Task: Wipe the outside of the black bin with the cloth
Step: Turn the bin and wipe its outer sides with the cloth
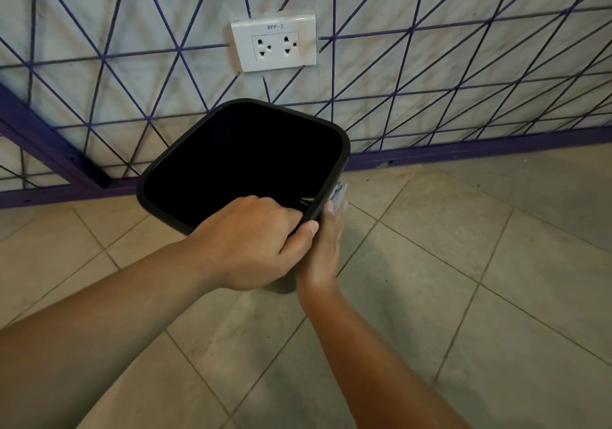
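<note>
The black bin (342,145) is square with rounded corners and stands on the tiled floor close to the wall, its dark opening facing up at me. My left hand (255,243) grips its near rim, fingers hooked inside and thumb over the edge. My right hand (323,249) is below the rim, against the bin's right outer side, and holds a pale cloth (339,195) there. Only a small bit of the cloth shows past the rim; most of it and my right fingers are hidden behind the bin.
A white double wall socket (275,44) sits on a pale wall with purple line pattern, above a purple skirting (463,150). Beige floor tiles (463,279) spread to the right and toward me.
</note>
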A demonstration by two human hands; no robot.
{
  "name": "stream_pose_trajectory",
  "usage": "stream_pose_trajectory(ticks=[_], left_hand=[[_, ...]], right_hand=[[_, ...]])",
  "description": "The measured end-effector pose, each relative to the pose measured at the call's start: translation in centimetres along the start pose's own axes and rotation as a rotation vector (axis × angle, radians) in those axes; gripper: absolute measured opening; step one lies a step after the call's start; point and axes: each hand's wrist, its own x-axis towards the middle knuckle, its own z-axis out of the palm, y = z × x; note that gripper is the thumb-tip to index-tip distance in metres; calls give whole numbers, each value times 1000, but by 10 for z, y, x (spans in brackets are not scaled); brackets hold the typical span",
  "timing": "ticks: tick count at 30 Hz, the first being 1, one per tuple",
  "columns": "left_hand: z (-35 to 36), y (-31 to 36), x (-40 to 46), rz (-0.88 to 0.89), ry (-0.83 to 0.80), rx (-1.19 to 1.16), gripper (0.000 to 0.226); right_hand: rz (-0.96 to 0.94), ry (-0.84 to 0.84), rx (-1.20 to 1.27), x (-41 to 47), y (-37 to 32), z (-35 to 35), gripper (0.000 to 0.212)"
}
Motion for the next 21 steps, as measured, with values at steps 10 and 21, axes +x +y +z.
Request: stream_pose_trajectory(ticks=[10,21], left_hand=[[1,-1,2,-1,-13,29,48],[-1,-1,4,5,-49,65,42]], right_hand=[[6,29,13,13,2,0,108],[-136,-56,44,57,11,-1,82]])
